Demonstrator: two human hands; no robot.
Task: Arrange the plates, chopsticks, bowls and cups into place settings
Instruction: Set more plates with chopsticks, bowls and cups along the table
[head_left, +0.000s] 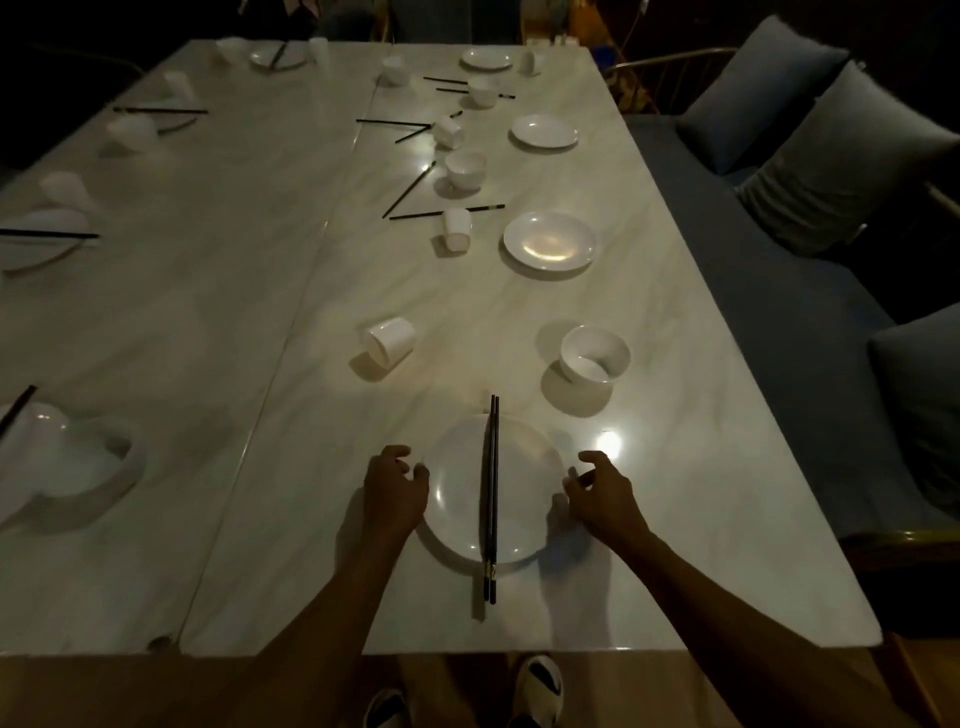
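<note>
Dim room, pale marble counter (675, 467), cushioned bench at right | plate (457, 499) near front edge, chopsticks (492, 499) laid across it | left hand (393, 493) and right hand (602, 499) flank the rim, fingers loosely curled, gripping nothing, likely squaring the setting | bowl (595, 358) and tipped cup (390, 342) beyond, unplaced
</note>
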